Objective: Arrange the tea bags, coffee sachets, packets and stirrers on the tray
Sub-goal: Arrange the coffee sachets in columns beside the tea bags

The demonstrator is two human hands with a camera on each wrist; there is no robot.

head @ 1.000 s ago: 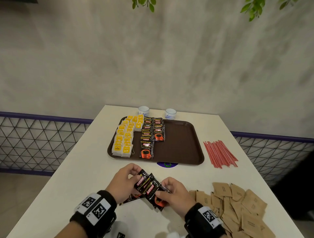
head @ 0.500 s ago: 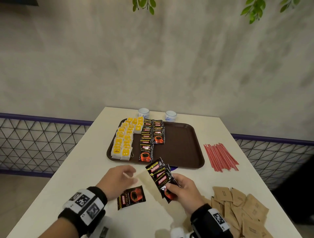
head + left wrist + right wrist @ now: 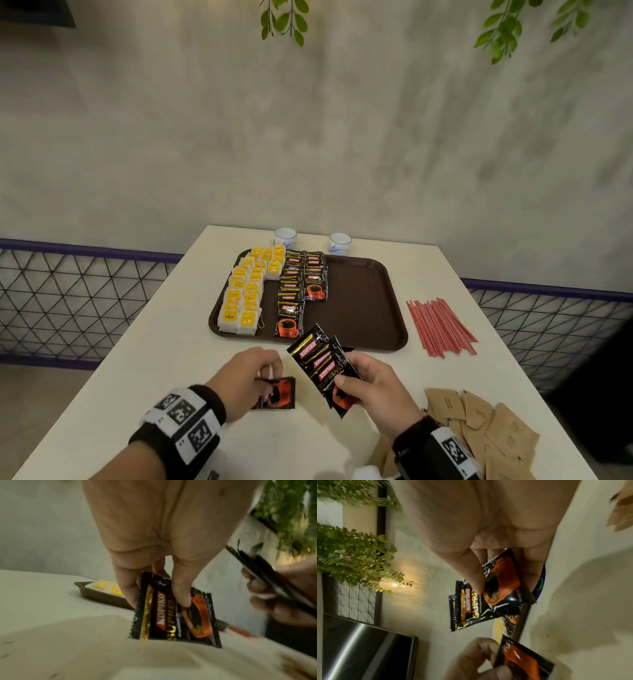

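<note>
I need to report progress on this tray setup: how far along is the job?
Done: tea bags and two rows of coffee sachets lie on the tray. In hand: the right hand holds a fan of sachets; the left hand pinches a single sachet. Left: red stirrers and brown packets, both on the table.

The left hand [image 3: 159, 534] reaches down and pinches a black sachet [image 3: 173, 614] between thumb and fingers; its lower edge touches the white table [image 3: 51, 622]. Behind it sits a corner of the brown tray [image 3: 101, 596] with yellow-tagged tea bags [image 3: 106, 586]. At the right, blurred, the right hand [image 3: 283, 595] grips dark sachets [image 3: 267, 574] edge-on.
</note>
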